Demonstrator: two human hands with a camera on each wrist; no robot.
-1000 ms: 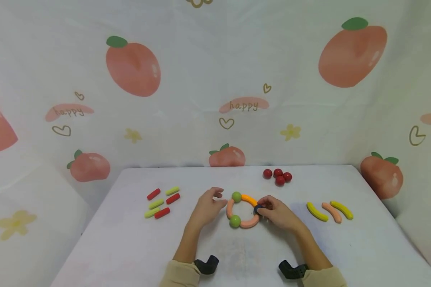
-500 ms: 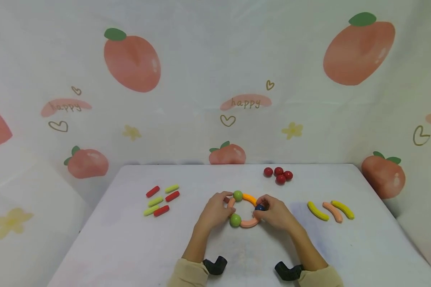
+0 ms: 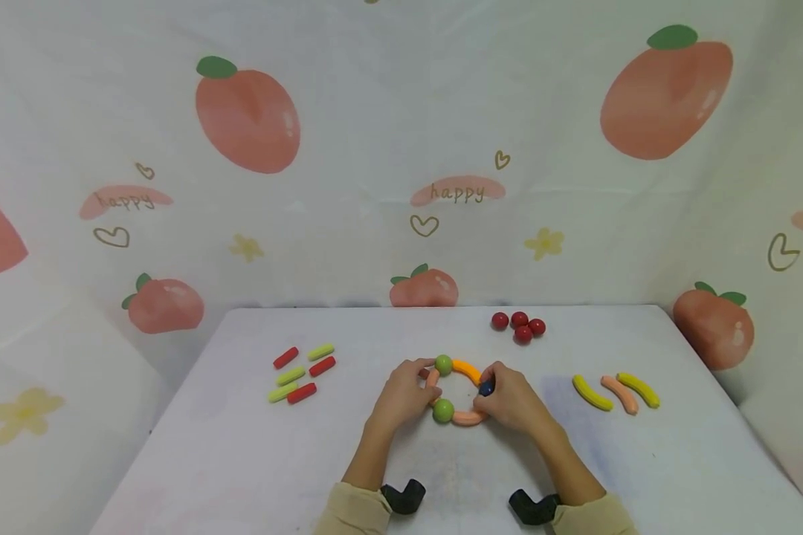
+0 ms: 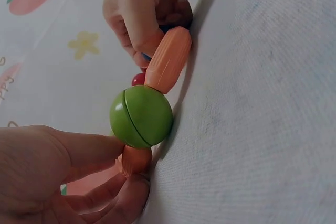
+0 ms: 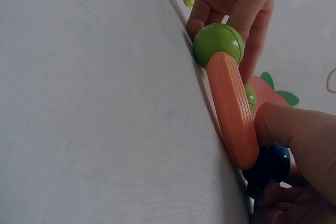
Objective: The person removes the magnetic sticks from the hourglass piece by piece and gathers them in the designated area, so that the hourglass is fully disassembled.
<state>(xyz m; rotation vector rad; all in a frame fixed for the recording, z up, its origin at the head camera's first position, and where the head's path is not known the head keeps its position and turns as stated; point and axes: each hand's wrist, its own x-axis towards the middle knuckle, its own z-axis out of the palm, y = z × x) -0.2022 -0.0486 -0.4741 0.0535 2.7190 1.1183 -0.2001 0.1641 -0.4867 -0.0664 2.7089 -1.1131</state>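
At mid-table lies a ring of curved sticks joined by balls. Two green balls form its left corners, the far green ball (image 3: 444, 364) and the near green ball (image 4: 140, 116). An orange curved stick (image 3: 467, 369) makes the far side, and a salmon curved stick (image 5: 231, 109) the near side. My left hand (image 3: 402, 395) pinches the left salmon curved stick (image 4: 135, 160) between thumb and fingers, partly covering it. With thumb and fingers, my right hand (image 3: 514, 399) grips the dark blue ball (image 5: 270, 165) at the ring's right corner.
Several short red and light-green sticks (image 3: 301, 394) lie to the left. Red balls (image 3: 523, 334) cluster near the back edge. On the right are two yellow curved sticks (image 3: 592, 394) and a salmon curved stick (image 3: 619, 394). A printed cloth (image 3: 348, 148) hangs behind the table.
My left hand has come right to the ring and taken hold of its left salmon curved stick. The right hand stays on the blue ball. The near green ball has shifted slightly right.
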